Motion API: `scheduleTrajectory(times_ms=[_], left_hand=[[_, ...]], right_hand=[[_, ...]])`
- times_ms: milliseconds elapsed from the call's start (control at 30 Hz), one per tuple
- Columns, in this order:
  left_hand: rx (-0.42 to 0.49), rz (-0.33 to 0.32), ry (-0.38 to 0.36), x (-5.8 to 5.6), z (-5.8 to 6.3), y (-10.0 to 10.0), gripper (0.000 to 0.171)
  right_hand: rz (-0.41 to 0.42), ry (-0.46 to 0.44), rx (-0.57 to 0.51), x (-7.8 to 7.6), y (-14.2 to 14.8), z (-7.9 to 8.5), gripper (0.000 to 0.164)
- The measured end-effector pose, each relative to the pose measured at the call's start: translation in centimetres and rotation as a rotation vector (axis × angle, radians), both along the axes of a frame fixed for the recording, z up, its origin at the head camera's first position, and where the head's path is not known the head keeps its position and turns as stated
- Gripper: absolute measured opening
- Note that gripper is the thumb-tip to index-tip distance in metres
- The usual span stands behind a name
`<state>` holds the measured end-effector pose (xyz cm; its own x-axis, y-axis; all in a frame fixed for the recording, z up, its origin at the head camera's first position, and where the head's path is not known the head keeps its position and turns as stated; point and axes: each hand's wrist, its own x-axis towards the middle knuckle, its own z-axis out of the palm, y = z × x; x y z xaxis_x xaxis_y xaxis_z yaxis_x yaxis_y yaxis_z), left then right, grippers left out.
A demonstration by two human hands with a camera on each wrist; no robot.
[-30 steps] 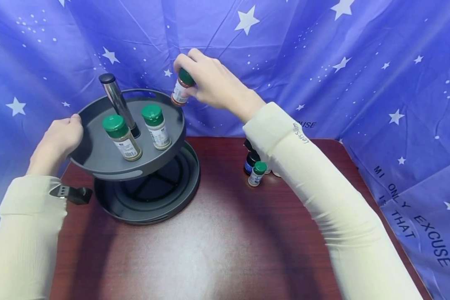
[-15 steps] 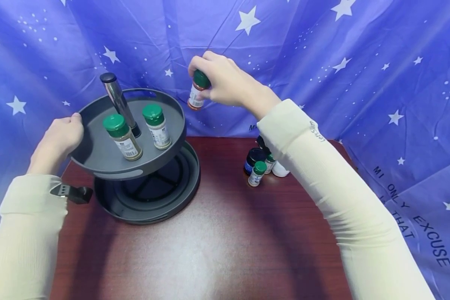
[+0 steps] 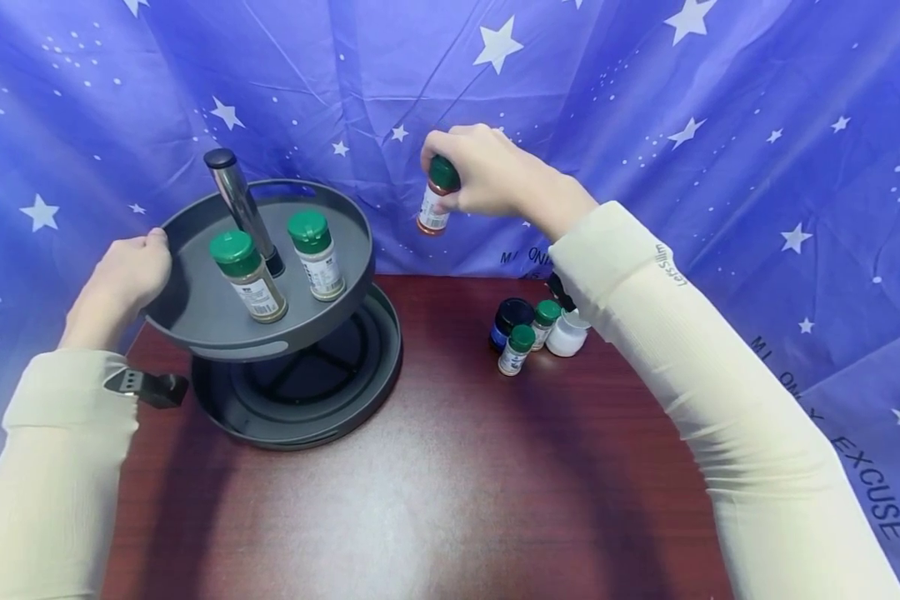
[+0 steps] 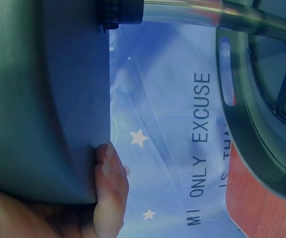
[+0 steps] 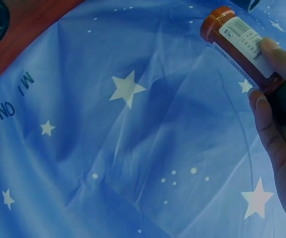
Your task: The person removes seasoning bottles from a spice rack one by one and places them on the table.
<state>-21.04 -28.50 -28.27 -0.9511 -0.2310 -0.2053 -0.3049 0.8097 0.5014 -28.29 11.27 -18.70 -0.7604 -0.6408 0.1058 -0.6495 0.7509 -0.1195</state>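
Observation:
My right hand (image 3: 491, 171) grips a spice jar (image 3: 435, 200) with a green cap and red-orange contents, held in the air right of the two-tier turntable rack. In the right wrist view, thumb and fingers pinch the jar (image 5: 239, 44) near its cap. My left hand (image 3: 131, 267) grips the left rim of the rack's upper tray (image 3: 195, 312); in the left wrist view its fingers (image 4: 110, 198) curl under the tray. On that tray stand two green-capped spice jars, a larger one (image 3: 258, 287) and another (image 3: 321, 262), beside the chrome post (image 3: 240, 200).
The rack's lower tray (image 3: 375, 408) sits on the dark red table (image 3: 450, 467). Right of it stand a dark jar (image 3: 512, 317), two small green-capped jars, the front one (image 3: 515, 354) nearest, and a white jar (image 3: 567, 335). A blue star-printed curtain (image 3: 630, 100) hangs behind.
My right hand has carried the red-orange spice jar rightward and slightly down, away from the upper tray. More of the jar group shows from behind my sleeve. My left hand stays on the rim.

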Motion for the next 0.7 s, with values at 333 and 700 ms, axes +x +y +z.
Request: scheduleTrajectory(times_ms=[333, 700], left_hand=[[0.004, -0.012, 0.020, 0.1, 0.0, -0.3, 0.081], [-0.019, -0.013, -0.004, 0.3, 0.3, 0.2, 0.081]], right_hand=[[0.009, -0.035, 0.058, -0.3, 1.9, 0.2, 0.033], [0.009, -0.064, 0.149, 0.0, 4.3, 0.0, 0.038]])
